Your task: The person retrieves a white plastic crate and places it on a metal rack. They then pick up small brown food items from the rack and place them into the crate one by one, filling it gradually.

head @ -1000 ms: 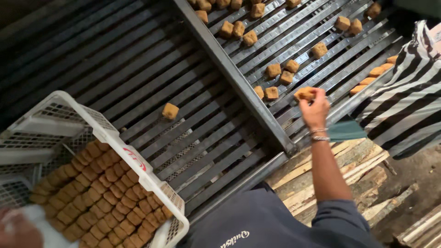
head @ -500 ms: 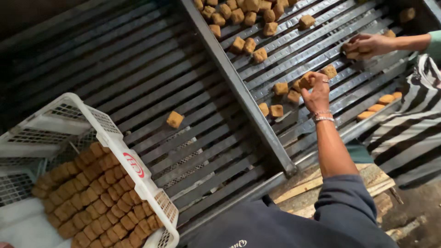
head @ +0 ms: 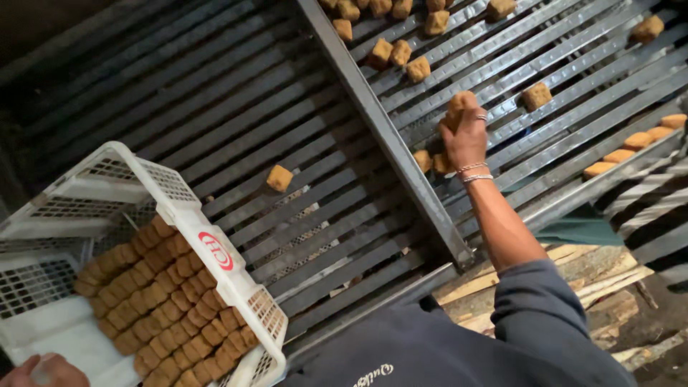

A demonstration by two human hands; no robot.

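A dark rack of long metal slats fills the view, split by a steel bar. The right hand reaches out with the arm straight, fingers closed around a rough tan cube; 2 more cubes lie just beneath its wrist. Far left of it, a white plastic lattice crate holds packed rows of cubes. The left hand is cut off at the crate's corner; its grip is unreadable.

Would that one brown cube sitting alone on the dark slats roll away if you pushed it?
Probably not. The lone brown cube has flat faces and sits square across the metal slats, so it would likely slide or catch in a gap. It looks small and light; the right hand lifts a similar cube easily.
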